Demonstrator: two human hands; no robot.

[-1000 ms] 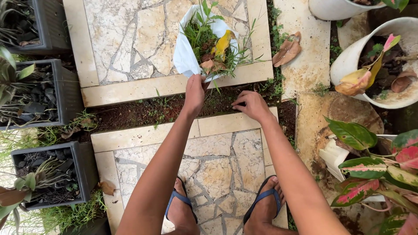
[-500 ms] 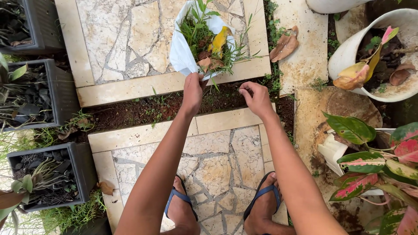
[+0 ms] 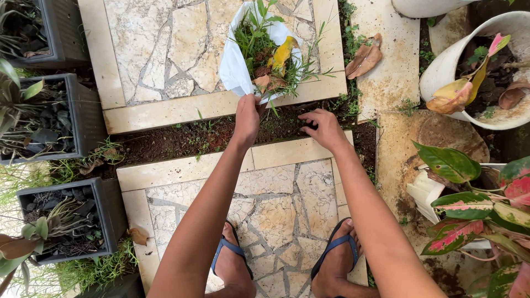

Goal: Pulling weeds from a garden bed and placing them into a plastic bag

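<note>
The left hand (image 3: 247, 118) is closed around the near edge of a white bag (image 3: 234, 66). The bag lies on the far stone slab (image 3: 165, 49) and is full of pulled weeds (image 3: 256, 44), a yellow leaf (image 3: 281, 54) and some brown leaves. The right hand (image 3: 326, 128) is just beside the left one, down over the strip of dirt (image 3: 182, 140) between the two slabs. Its fingers (image 3: 307, 118) are bent and pinched together at the soil, but I cannot tell if they hold anything. Small green weeds grow in the dirt strip. Two feet in blue sandals (image 3: 331, 251) stand on the near stone slab (image 3: 276, 204). Black square pots (image 3: 99, 204) sit on the left. A white round pot (image 3: 447, 72) and a plant with pink and green leaves (image 3: 469, 215) are on the right.
</note>
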